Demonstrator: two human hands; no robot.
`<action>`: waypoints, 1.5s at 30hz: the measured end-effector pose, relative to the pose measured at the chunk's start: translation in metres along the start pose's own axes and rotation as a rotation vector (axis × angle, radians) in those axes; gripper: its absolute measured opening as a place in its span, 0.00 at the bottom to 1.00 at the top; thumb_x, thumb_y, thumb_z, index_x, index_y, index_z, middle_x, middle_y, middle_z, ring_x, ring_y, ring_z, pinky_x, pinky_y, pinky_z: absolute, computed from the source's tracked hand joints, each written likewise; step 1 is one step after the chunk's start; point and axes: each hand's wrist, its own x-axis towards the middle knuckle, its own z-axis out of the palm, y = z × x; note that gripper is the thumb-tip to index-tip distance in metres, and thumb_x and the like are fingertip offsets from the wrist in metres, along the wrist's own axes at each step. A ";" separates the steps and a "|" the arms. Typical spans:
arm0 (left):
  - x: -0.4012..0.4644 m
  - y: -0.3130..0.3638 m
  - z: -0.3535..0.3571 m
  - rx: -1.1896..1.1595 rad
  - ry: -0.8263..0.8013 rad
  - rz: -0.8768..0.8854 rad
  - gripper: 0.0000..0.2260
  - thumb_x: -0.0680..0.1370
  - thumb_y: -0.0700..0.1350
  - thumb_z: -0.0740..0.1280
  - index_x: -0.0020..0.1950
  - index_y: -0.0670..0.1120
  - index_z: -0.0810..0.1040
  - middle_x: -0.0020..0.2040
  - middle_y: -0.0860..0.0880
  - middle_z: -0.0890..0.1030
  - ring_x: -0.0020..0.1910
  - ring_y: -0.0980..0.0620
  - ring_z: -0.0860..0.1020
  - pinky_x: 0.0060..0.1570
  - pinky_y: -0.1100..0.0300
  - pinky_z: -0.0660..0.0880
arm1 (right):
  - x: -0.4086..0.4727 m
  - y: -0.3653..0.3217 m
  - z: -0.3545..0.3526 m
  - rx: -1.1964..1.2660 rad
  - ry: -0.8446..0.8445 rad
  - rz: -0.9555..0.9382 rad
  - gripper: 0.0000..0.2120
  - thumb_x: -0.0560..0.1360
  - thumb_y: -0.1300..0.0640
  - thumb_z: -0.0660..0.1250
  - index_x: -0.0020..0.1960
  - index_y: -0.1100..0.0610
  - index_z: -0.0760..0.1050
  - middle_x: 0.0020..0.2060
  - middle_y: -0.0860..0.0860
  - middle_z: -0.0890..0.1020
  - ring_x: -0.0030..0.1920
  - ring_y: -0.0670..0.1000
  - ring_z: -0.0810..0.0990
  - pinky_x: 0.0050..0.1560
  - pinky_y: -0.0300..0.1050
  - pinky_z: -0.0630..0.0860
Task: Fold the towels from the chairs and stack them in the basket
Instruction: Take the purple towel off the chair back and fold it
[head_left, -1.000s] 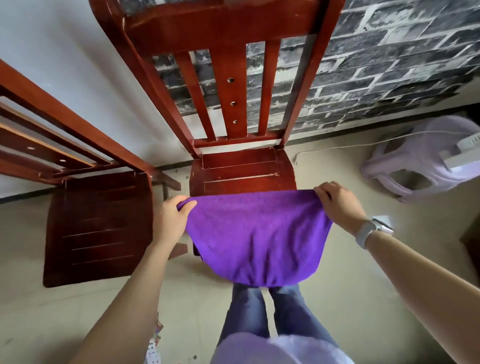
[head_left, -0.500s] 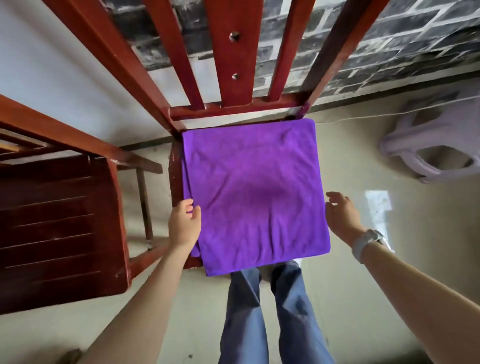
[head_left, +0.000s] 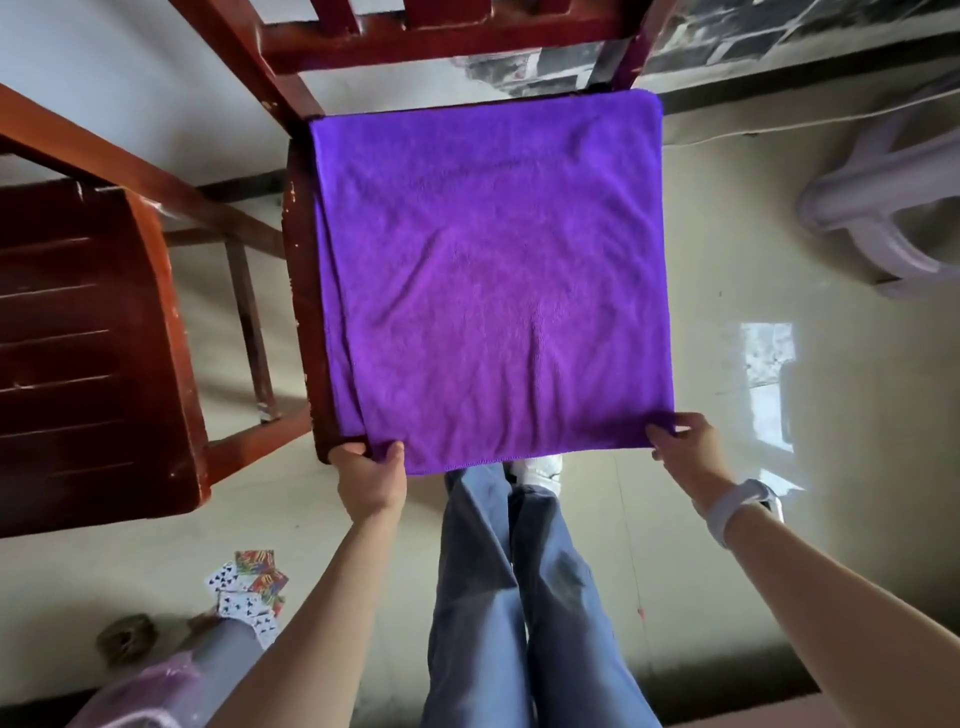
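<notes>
A: Pale floor (head_left: 717, 364), item one: playing cards (head_left: 244, 582) are scattered near the person's feet, left side.

B: Grips?

A: Left hand (head_left: 370, 478) is seen pinching the near-left corner of the purple towel (head_left: 493, 280); right hand (head_left: 685, 452) is curled on the near-right corner. Both are equally near.

B: Position of towel?

A: It is spread flat on the chair seat (head_left: 304, 291), extending straight away from both grips toward the backrest (head_left: 436, 36), near edge overhanging.

B: Change?

A: Half a second ago the right hand was open beside the edge; the corner is now held.
</notes>
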 end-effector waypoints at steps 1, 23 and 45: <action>0.002 -0.002 0.000 -0.017 0.006 0.005 0.12 0.73 0.42 0.68 0.51 0.38 0.70 0.54 0.36 0.78 0.54 0.36 0.76 0.53 0.51 0.71 | 0.001 0.002 0.000 -0.017 0.015 0.000 0.12 0.74 0.62 0.64 0.55 0.66 0.71 0.35 0.58 0.77 0.34 0.56 0.73 0.38 0.46 0.70; 0.038 0.036 -0.045 -0.404 -0.131 0.096 0.14 0.76 0.38 0.65 0.60 0.34 0.73 0.38 0.46 0.75 0.35 0.54 0.73 0.46 0.58 0.76 | -0.011 -0.035 -0.003 0.236 0.019 -0.062 0.06 0.73 0.66 0.63 0.42 0.69 0.76 0.20 0.50 0.74 0.24 0.48 0.70 0.29 0.40 0.69; 0.041 0.015 -0.033 -0.402 -0.184 0.062 0.04 0.75 0.40 0.66 0.40 0.46 0.77 0.33 0.50 0.72 0.37 0.54 0.71 0.40 0.66 0.70 | -0.028 -0.052 0.016 0.489 -0.073 0.112 0.10 0.74 0.63 0.61 0.34 0.55 0.68 0.31 0.53 0.70 0.31 0.50 0.70 0.35 0.39 0.71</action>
